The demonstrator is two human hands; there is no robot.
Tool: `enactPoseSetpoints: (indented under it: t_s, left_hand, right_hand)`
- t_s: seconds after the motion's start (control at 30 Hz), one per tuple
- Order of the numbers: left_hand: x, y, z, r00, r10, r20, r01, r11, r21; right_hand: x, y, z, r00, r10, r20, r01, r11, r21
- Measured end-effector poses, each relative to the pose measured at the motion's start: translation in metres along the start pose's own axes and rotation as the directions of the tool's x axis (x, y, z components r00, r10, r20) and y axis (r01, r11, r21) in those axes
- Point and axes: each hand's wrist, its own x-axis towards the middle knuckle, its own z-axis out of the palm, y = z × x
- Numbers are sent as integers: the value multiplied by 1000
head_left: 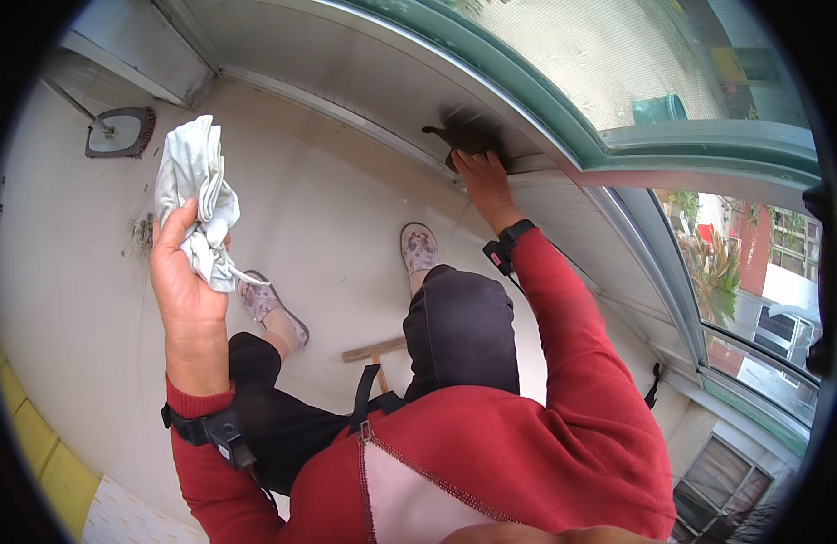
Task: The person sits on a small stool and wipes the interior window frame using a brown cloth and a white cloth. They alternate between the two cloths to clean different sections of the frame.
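A folded pale grey-white cloth [201,172] is held up in my left hand [187,272], its fingers wrapped round the lower, bunched part. One loose strip of it hangs beside my wrist. My right hand [482,172] reaches forward to the metal panel [364,72] below the window, fingers bent against a dark brown shape [471,136] there. Whether that shape is a dark rag or partly a shadow or reflection, I cannot tell. My right fingertips are partly hidden by it.
Green-framed windows [564,118] run along the right above the panel. A broom head [119,132] lies on the pale floor [328,199] at the far left. Wooden bars [373,351] show below my knees, near my slippered feet. Yellow cushioning [33,435] edges the lower left.
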Motion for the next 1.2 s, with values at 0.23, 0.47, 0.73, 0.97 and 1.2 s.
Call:
enactPoseSetpoints:
  t_s: [0.23,0.47,0.73,0.97,1.2]
  left_hand:
    - [-3,-1,5,996,7,-84,-7,1000,3]
    - [3,-2,0,985,-48,-164,41,998,-48]
    - [4,-9,1,989,-15,-149,-4,992,-129]
    - [6,-9,-11,976,-49,-212,35,997,-68]
    - [8,-5,-4,991,-57,-120,41,990,-138]
  right_hand:
    - [56,-20,100,944,-325,58,322,945,55]
    - [261,-84,22,826,-294,-481,359,932,46]
    - [293,-91,25,793,-491,-360,426,870,-249]
    - [100,-50,173,847,-487,213,476,873,104]
    - [135,-39,89,863,-501,65,488,860,151]
